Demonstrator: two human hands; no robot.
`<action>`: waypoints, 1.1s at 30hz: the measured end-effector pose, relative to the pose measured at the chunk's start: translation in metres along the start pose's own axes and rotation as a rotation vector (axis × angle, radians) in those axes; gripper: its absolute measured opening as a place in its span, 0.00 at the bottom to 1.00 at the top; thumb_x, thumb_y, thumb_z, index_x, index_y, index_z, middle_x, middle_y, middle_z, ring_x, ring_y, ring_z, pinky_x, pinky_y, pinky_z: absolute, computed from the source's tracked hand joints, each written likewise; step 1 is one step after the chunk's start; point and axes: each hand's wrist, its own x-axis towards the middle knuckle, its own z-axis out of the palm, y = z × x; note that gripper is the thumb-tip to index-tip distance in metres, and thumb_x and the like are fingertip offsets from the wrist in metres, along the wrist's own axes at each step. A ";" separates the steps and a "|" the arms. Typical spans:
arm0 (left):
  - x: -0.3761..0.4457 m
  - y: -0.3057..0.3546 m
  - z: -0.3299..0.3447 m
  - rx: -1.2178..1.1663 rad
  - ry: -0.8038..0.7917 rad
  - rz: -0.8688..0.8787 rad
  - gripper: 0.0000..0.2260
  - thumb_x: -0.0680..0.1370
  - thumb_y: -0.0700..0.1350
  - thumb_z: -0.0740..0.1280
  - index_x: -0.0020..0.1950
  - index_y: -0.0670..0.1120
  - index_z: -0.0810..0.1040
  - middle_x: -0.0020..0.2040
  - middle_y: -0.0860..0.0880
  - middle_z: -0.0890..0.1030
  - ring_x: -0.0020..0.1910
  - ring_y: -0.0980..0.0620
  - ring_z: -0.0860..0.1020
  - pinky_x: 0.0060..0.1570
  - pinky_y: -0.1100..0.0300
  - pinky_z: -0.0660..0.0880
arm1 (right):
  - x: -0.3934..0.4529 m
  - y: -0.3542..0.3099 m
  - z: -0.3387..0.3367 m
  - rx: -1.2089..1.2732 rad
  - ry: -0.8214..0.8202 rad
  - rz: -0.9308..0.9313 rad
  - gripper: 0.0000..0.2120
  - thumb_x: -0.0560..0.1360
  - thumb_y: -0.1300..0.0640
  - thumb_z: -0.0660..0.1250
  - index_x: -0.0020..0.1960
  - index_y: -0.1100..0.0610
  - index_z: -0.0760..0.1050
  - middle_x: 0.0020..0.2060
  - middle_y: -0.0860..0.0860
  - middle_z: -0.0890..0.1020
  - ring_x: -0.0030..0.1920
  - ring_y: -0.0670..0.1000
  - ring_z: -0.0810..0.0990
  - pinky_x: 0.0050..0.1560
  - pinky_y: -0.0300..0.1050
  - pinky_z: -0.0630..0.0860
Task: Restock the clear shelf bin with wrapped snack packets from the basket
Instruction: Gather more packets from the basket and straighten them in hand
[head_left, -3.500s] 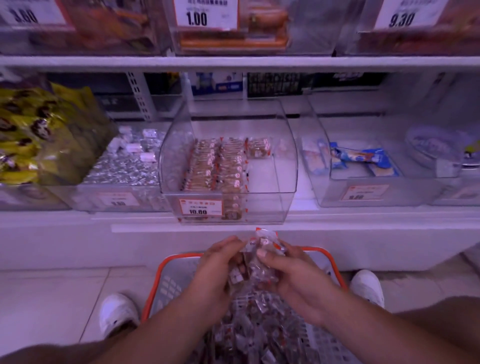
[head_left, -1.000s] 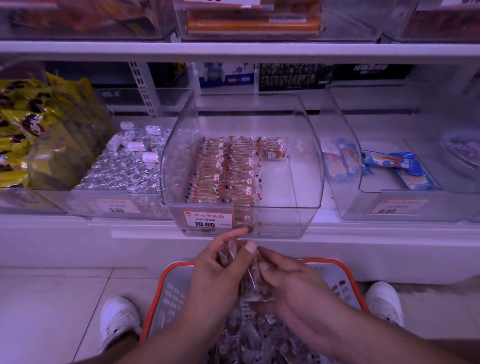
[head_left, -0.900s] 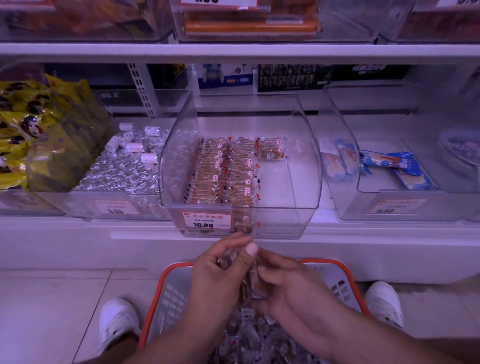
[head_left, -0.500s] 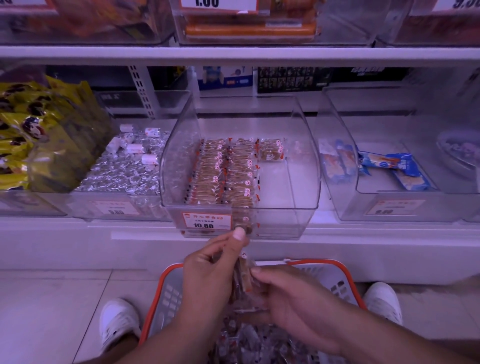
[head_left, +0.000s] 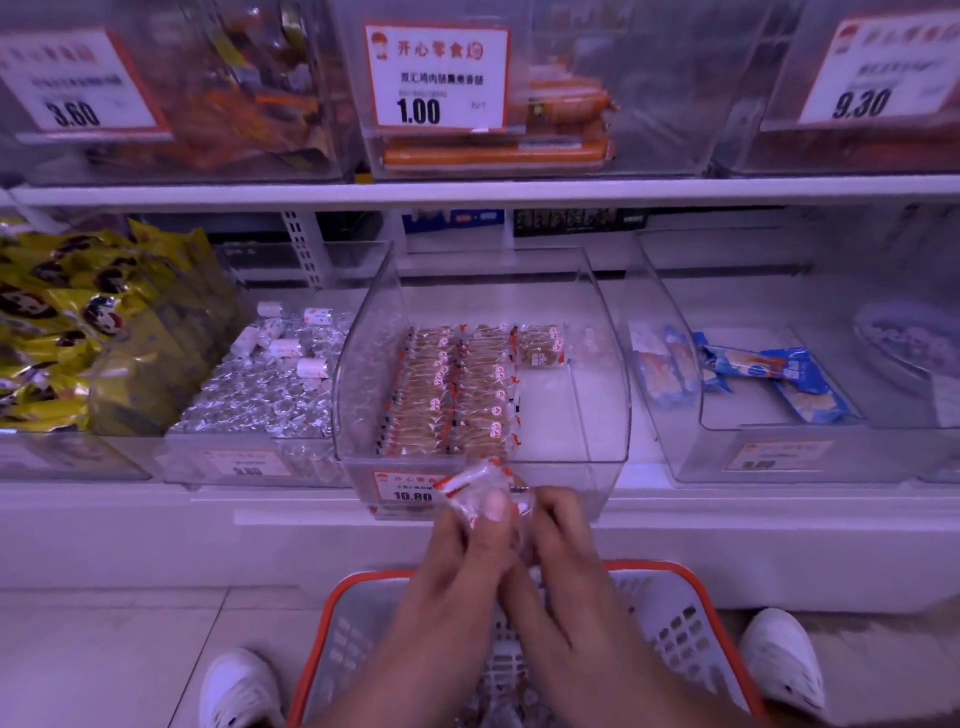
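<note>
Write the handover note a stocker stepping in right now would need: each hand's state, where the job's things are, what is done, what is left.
Left hand: grips a small bunch of wrapped packets, raised to the front lip of the clear bin.
Right hand: fingers curled on the same bunch.
Basket: on the floor between the feet, under the hands.
Done: two neat rows fill the bin's left half; one packet starts a third row at the back.
Left: place this bunch, then fill the bare right side.

Dim, even light with a strong violet cast washes the whole view, soft glare streaks the upper clear bins (head_left: 649, 104), the outer price tags (head_left: 78, 83) blur, and wide-angle distortion bows the shelf edge (head_left: 467, 189) toward the corners.
</note>
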 end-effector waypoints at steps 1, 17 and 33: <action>-0.001 0.003 0.003 0.027 0.022 0.009 0.31 0.60 0.74 0.68 0.58 0.59 0.81 0.49 0.64 0.85 0.51 0.70 0.80 0.53 0.75 0.73 | -0.001 -0.002 0.002 -0.008 -0.020 -0.006 0.25 0.82 0.44 0.53 0.77 0.49 0.60 0.63 0.44 0.68 0.62 0.39 0.74 0.64 0.36 0.69; 0.139 0.113 0.012 0.737 -0.285 0.256 0.11 0.79 0.52 0.69 0.53 0.44 0.78 0.42 0.48 0.80 0.40 0.48 0.80 0.42 0.55 0.76 | 0.046 -0.002 -0.094 -0.098 0.377 -0.070 0.31 0.78 0.33 0.49 0.72 0.48 0.69 0.63 0.40 0.73 0.67 0.35 0.68 0.65 0.24 0.59; 0.285 0.035 0.031 1.910 -0.381 0.642 0.37 0.81 0.65 0.54 0.81 0.46 0.46 0.82 0.45 0.40 0.80 0.43 0.39 0.78 0.42 0.43 | 0.054 0.043 -0.101 -0.122 0.356 0.104 0.22 0.79 0.42 0.53 0.66 0.48 0.75 0.61 0.40 0.74 0.65 0.37 0.71 0.64 0.25 0.61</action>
